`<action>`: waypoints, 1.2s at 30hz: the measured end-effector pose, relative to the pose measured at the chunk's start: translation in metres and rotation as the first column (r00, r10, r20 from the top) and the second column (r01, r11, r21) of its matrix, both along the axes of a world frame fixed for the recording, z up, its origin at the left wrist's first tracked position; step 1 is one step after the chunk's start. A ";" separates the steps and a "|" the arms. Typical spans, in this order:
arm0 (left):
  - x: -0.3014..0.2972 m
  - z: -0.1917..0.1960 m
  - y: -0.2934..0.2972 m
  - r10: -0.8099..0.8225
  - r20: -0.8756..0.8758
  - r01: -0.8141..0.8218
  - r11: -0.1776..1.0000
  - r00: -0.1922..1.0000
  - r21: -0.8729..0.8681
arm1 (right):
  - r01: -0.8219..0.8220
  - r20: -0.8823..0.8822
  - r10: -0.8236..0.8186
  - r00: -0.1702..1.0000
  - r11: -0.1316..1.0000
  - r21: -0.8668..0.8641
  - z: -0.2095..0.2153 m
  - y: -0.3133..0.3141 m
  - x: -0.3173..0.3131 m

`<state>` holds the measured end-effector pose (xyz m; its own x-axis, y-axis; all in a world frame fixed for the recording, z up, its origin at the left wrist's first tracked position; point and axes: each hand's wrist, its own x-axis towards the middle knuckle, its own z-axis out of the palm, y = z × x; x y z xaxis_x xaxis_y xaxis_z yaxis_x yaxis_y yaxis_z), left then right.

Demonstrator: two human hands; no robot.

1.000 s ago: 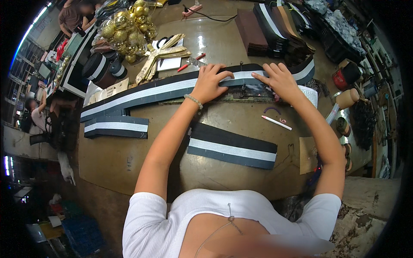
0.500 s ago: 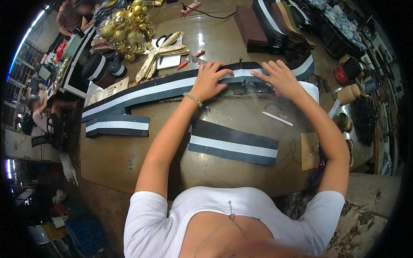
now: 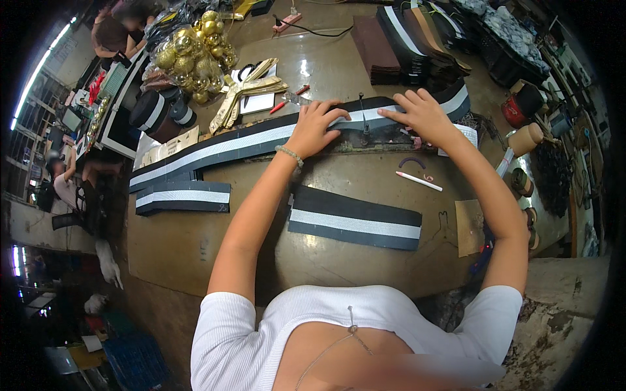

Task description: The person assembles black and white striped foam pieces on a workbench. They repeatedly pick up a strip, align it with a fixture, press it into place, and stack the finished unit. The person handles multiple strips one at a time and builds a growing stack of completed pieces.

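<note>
Your left hand [image 3: 317, 128] and right hand [image 3: 420, 115] lay flat, fingers spread, pinning the long strap [image 3: 261, 138] taut on the tabletop [image 3: 195, 247] beside the metal pin [image 3: 362, 114].

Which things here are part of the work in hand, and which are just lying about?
In hand: left hand and right hand pressing the long striped band.

Lying about: cut striped pieces, white pencil, gold baubles, scissors, tape rolls.
</note>
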<state>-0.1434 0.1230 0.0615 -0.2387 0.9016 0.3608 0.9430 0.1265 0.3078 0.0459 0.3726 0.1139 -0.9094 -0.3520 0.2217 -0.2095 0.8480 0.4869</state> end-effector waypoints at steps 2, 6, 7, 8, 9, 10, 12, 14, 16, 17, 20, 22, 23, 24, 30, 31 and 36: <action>0.000 0.006 -0.001 -0.033 -0.021 0.034 0.996 0.999 0.081 | -0.001 -0.099 0.003 0.995 1.000 0.022 0.004 0.000 -0.001; 0.001 0.013 -0.002 -0.074 0.073 0.068 0.995 0.995 0.078 | 0.036 -0.036 -0.035 0.999 0.999 0.024 0.008 -0.002 0.001; 0.001 0.012 -0.002 -0.061 0.071 0.059 0.998 0.996 0.031 | 0.049 -0.015 -0.049 0.999 0.998 0.032 0.007 -0.003 0.001; 0.001 0.011 -0.001 -0.061 0.060 0.061 0.998 0.996 0.011 | 0.062 0.005 -0.062 0.998 0.997 0.041 0.006 -0.005 0.001; 0.001 0.009 -0.001 -0.058 0.051 0.059 0.998 0.997 -0.016 | 0.075 0.033 -0.077 0.996 0.996 0.050 0.005 -0.006 0.002; 0.001 0.007 -0.001 -0.063 0.046 0.063 0.998 0.997 -0.013 | 0.077 0.038 -0.078 0.996 0.996 0.040 0.003 -0.006 0.002; 0.001 0.003 -0.001 -0.064 0.049 0.065 0.997 0.997 -0.031 | 0.071 0.048 -0.072 0.996 0.997 0.017 0.000 -0.008 0.003; 0.001 -0.002 -0.001 -0.074 0.040 0.074 0.997 0.996 -0.009 | 0.054 0.046 -0.054 0.997 0.998 0.012 -0.003 -0.008 0.003; 0.000 -0.005 -0.001 -0.077 0.054 0.078 0.997 0.996 -0.008 | 0.026 0.025 -0.026 0.999 1.000 0.010 -0.005 -0.007 0.002; 0.000 -0.006 0.000 -0.080 0.042 0.080 0.997 0.996 0.000 | 0.015 0.015 -0.015 1.000 1.000 0.013 -0.006 -0.007 0.002; 0.002 -0.008 -0.001 -0.078 0.028 0.077 0.997 0.997 0.016 | 0.015 0.028 -0.016 0.999 0.999 0.034 -0.009 -0.008 0.002; 0.003 -0.008 -0.001 -0.078 0.039 0.077 0.997 0.996 0.021 | 0.011 0.026 -0.012 1.000 0.999 0.037 -0.010 -0.009 0.003; 0.003 -0.008 -0.002 -0.077 0.035 0.076 0.997 0.996 0.019 | 0.000 0.014 -0.001 1.000 1.000 0.030 -0.011 -0.010 0.003; 0.004 -0.008 -0.002 -0.077 0.031 0.076 0.997 0.997 0.022 | -0.011 0.001 0.011 1.000 1.000 0.023 -0.012 -0.011 0.003; 0.007 -0.011 -0.006 -0.074 0.024 0.073 0.997 0.997 0.016 | 0.010 0.005 -0.010 1.000 0.999 0.037 -0.018 -0.015 0.006; 0.007 -0.012 -0.006 -0.074 0.015 0.074 0.997 0.997 0.018 | 0.008 0.005 -0.008 1.000 0.999 0.045 -0.018 -0.015 0.007; 0.007 -0.016 -0.010 -0.082 0.014 0.081 0.996 0.997 0.030 | 0.006 0.010 -0.007 1.000 0.997 0.079 -0.019 -0.017 0.013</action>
<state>-0.1361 0.1129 0.0456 -0.1704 0.9072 0.3847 0.9451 0.0400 0.3243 0.0586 0.3557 0.0948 -0.9139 -0.3619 0.1841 -0.2095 0.8086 0.5498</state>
